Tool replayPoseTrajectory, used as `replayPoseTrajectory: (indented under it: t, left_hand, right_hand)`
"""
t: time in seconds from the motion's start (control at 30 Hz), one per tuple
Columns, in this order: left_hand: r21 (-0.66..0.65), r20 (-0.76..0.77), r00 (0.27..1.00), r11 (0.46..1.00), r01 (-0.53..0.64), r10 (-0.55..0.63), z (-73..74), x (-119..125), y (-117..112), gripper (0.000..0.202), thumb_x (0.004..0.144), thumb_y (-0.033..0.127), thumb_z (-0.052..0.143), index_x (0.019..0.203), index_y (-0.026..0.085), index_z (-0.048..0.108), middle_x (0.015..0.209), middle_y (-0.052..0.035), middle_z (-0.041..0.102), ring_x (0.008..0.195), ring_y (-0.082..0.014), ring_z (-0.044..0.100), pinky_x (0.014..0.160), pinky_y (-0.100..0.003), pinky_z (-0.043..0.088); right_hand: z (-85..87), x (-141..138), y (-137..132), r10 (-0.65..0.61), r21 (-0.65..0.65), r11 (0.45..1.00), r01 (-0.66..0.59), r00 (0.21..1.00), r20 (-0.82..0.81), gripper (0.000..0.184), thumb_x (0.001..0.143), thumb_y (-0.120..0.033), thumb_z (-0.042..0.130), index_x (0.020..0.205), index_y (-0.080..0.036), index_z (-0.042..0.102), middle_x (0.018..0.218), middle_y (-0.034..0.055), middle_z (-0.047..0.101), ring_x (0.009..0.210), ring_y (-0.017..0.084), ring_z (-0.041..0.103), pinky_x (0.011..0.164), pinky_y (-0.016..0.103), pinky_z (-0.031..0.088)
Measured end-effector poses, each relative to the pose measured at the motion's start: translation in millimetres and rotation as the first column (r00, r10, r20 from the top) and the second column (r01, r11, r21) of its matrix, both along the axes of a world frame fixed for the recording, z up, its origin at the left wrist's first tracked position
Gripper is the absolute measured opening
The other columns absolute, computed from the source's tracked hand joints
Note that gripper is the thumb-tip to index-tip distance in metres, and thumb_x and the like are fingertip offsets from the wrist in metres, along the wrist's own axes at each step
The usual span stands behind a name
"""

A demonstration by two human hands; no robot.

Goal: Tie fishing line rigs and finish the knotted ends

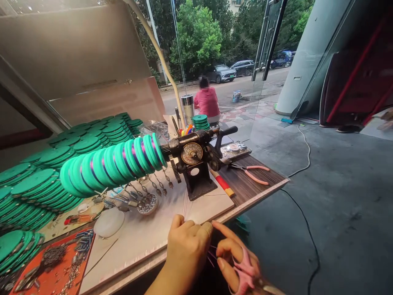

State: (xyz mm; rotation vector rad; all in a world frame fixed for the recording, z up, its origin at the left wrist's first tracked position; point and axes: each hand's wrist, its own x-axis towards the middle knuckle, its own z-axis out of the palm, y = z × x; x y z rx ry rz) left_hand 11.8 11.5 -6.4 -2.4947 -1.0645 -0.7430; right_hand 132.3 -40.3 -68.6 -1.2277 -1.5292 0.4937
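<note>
My left hand (pixel 187 246) is closed in a pinch at the table's front edge, gripping a bundle of thin fishing lines (pixel 185 209) that run up to a row of green spools (pixel 113 164) on a black winding machine (pixel 195 162). My right hand (pixel 238 262), just right of it below the table edge, holds pink scissors (pixel 245 272), with the index finger reaching toward the left hand. Thin line ends show between the two hands.
Stacks of green spools (pixel 33 188) cover the table's left side. Pink pliers (pixel 251 172) lie at the right corner, and an orange tray (pixel 55 266) of small metal parts sits at front left. A person in a pink shirt (pixel 207 102) sits beyond the table. Cables cross the concrete floor.
</note>
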Motion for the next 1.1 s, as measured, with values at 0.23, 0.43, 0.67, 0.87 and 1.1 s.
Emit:
replayPoseTrajectory:
  t: [0.23,0.43,0.67,0.87,1.1]
  left_hand:
    - [-0.038,0.015,1.000,0.999,-0.006,0.007,0.1,1,-1,0.034,0.087,0.016,0.039,0.057,0.015,0.055,0.040,0.0029,0.047,0.039,-0.0124,0.038,0.051,-0.029,0.021]
    - [-0.049,0.016,1.000,0.999,-0.017,0.018,0.2,1,-2,0.027,0.085,0.015,0.042,0.063,0.015,0.057,0.042,0.0027,0.049,0.041,-0.0138,0.039,0.052,-0.030,0.022]
    - [-0.065,0.028,0.999,0.997,-0.029,0.031,-1.4,3,-1,0.025,0.083,0.014,0.045,0.060,0.016,0.055,0.042,0.0029,0.049,0.041,-0.0139,0.038,0.053,-0.030,0.023]
    - [-0.080,0.038,0.998,0.996,-0.039,0.043,-2.4,0,-3,0.024,0.083,0.013,0.045,0.061,0.016,0.055,0.042,0.0032,0.049,0.041,-0.0140,0.039,0.052,-0.030,0.022]
    - [-0.075,0.047,0.998,0.997,-0.029,0.033,-0.8,-1,-4,0.024,0.084,0.014,0.044,0.063,0.016,0.056,0.042,0.0036,0.048,0.040,-0.0134,0.038,0.053,-0.030,0.023]
  right_hand:
    - [0.3,3,2,-0.266,0.331,0.937,0.107,0.835,0.482,0.021,0.075,-0.014,0.041,0.071,-0.024,0.059,0.086,0.0023,0.071,0.036,0.011,0.053,0.041,0.025,0.037]
    - [6.7,1,5,-0.342,0.378,0.909,0.173,0.829,0.443,0.028,0.078,-0.012,0.038,0.068,-0.024,0.061,0.060,-0.0018,0.068,0.036,0.012,0.050,0.042,0.027,0.030]
    - [14.5,3,7,-0.368,0.406,0.897,0.177,0.807,0.461,0.033,0.080,-0.012,0.035,0.063,-0.023,0.061,0.066,0.0002,0.071,0.036,0.012,0.048,0.042,0.027,0.029]
    - [7.7,3,6,-0.336,0.373,0.916,0.148,0.790,0.512,0.030,0.080,-0.012,0.037,0.066,-0.023,0.061,0.103,0.0017,0.068,0.036,0.010,0.045,0.043,0.027,0.031]
    - [7.3,-1,5,-0.380,0.403,0.896,0.186,0.790,0.481,0.033,0.080,-0.012,0.037,0.059,-0.023,0.059,0.068,0.0003,0.071,0.032,0.012,0.043,0.040,0.027,0.029]
